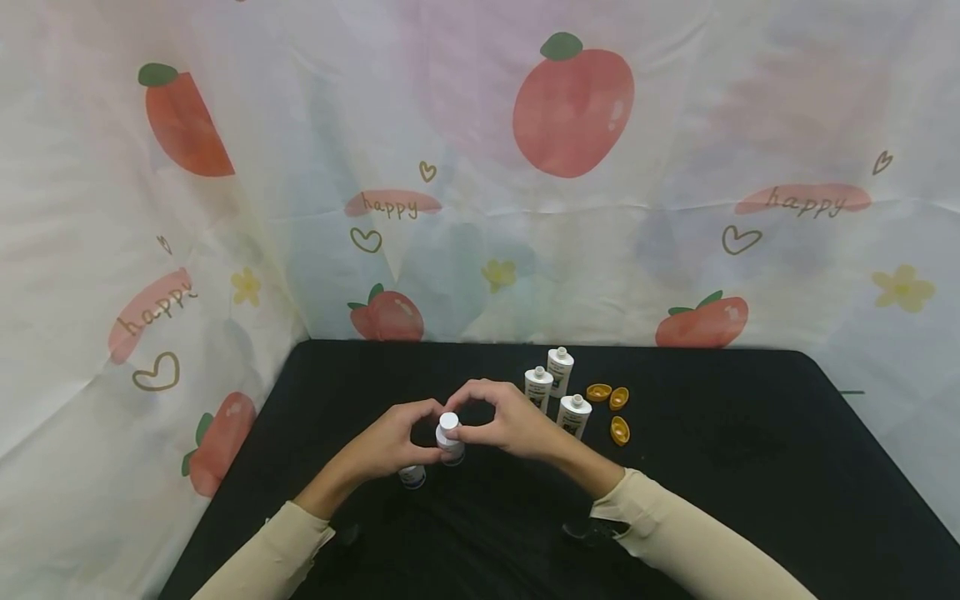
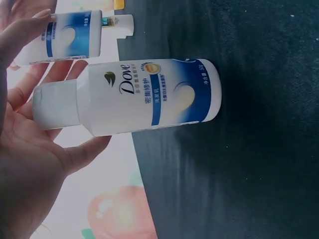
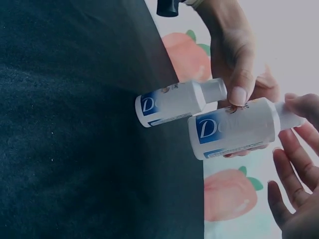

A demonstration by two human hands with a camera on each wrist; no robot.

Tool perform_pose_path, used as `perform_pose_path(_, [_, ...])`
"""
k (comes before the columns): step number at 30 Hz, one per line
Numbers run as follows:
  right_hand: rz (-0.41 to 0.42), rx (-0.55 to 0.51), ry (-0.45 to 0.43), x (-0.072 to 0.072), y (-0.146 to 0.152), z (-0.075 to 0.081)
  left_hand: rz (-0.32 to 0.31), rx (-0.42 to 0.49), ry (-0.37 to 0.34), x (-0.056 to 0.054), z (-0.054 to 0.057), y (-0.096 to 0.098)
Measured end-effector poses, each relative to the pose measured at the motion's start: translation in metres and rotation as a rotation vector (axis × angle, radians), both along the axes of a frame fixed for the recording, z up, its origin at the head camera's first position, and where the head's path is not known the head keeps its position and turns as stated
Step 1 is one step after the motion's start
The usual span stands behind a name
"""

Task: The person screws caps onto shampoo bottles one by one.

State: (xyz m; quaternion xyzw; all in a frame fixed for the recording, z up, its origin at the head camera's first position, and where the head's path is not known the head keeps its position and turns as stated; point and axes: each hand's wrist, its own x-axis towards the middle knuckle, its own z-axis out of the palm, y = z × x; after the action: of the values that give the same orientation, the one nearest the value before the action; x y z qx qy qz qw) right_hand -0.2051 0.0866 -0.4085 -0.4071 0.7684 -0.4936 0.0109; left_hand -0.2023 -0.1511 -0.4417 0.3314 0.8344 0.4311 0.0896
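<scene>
Between the two hands is a small white-and-blue Dove bottle [image 1: 450, 450], its white cap [image 1: 448, 421] upward. The left hand [image 1: 397, 437] grips its body, thumb across the label side in the right wrist view. The right hand [image 1: 513, 421] pinches the cap between thumb and forefinger, while its other fingers [image 3: 289, 174] spread away from the bottle. A second Dove bottle [image 2: 149, 97], capped and of the same look, stands upright on the table just below the left hand; in the head view that hand hides its top.
Three white bottles with dark labels, among them a front one [image 1: 574, 415], stand behind the right hand. Beside them lie three small gold boat-shaped pieces [image 1: 619, 430]. A black-covered table [image 1: 712, 450] meets a printed cloth backdrop [image 1: 465, 125] at its far edge.
</scene>
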Motion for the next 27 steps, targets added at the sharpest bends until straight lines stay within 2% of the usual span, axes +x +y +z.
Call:
perform_pose_path(7, [0.017, -0.008, -0.024, -0.010, 0.000, -0.023, -0.001, -0.012, -0.017, 0.001, -0.004, -0.003])
perform_pose_path(18, [0.033, 0.027, -0.019, -0.009, -0.002, -0.034, 0.006, -0.018, -0.004, 0.004, -0.015, -0.007])
perform_pose_path(27, [0.024, 0.051, -0.048, -0.010, -0.003, -0.040, 0.002, -0.057, -0.001, 0.003, -0.018, -0.008])
